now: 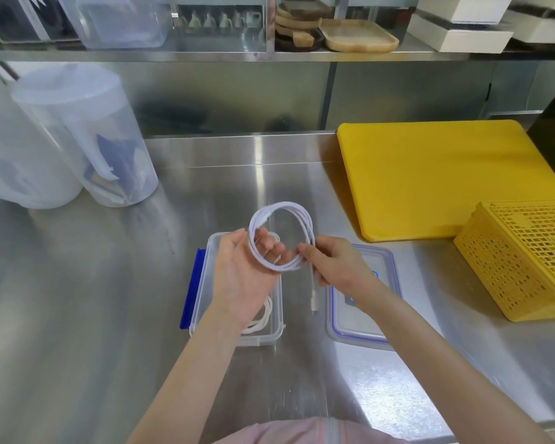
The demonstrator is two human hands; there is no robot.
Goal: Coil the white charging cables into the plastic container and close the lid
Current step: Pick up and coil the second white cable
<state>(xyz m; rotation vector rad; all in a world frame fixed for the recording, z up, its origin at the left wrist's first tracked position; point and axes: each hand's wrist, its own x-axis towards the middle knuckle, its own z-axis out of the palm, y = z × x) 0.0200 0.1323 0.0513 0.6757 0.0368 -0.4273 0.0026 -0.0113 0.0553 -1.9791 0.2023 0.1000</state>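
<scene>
At the far left of the stainless-steel bench [77, 283] we see two translucent plastic pitchers [87, 136] standing side by side against the back wall. Moving in, the clear rectangular plastic container [202, 318] sits open near the middle of the bench, a blue clip [191, 290] showing on its left wall, and a cream-white coiled cable [260, 318] already lies on its floor.

Above the container our left hand [241, 277] is turned palm up, its fingers [271, 248] loosely curled and threaded through the loops of the white charging cable [282, 232], which is wound into a round coil of several turns and stands up off the hand. The coil's lower arc lies across those fingers.

Our right hand [337, 267] meets the coil at its right side, thumb and forefinger pinching the bundled strands together; from that pinch the loose end hangs straight down, its plug [314, 299] dangling between the container and the clear blue-rimmed lid [366, 328]. The lid lies flat just right of the container.

Further right a yellow plastic cutting board [436, 177] rests on the bench, with a yellow perforated plastic basket [523, 257] tilted at its near corner.
</scene>
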